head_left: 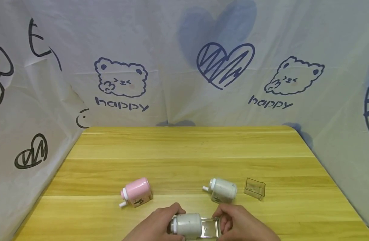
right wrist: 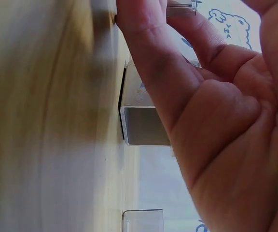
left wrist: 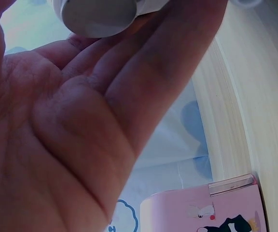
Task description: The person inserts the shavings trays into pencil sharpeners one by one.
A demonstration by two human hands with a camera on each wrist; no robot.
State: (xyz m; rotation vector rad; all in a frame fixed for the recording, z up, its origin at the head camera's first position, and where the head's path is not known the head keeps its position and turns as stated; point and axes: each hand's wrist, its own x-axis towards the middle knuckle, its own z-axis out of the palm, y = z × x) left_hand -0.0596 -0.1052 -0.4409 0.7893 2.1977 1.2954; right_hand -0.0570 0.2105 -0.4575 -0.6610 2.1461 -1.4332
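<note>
Near the table's front edge my left hand [head_left: 161, 222] grips a pale grey hand-crank pencil sharpener [head_left: 188, 224], lying with its white collar to the left. At its right end, my right hand [head_left: 238, 221] pinches the clear shavings drawer [head_left: 210, 227] by its outer edge. The drawer sticks out of the sharpener's right side; how far it reaches inside is hidden. In the left wrist view, my left palm [left wrist: 81, 125] lies below the sharpener's round end [left wrist: 99, 17]. My right fingers [right wrist: 163, 67] hold the drawer's edge [right wrist: 181, 8] in the right wrist view.
Behind my left hand stands a pink crank sharpener [head_left: 138, 192]. A second pale grey sharpener [head_left: 223, 190] stands just behind my right hand, its drawer slot [right wrist: 146, 125] hollow. To its right lies a separate clear drawer [head_left: 254, 189]. A printed cloth [head_left: 178, 97] hangs behind the wooden table [head_left: 184, 150].
</note>
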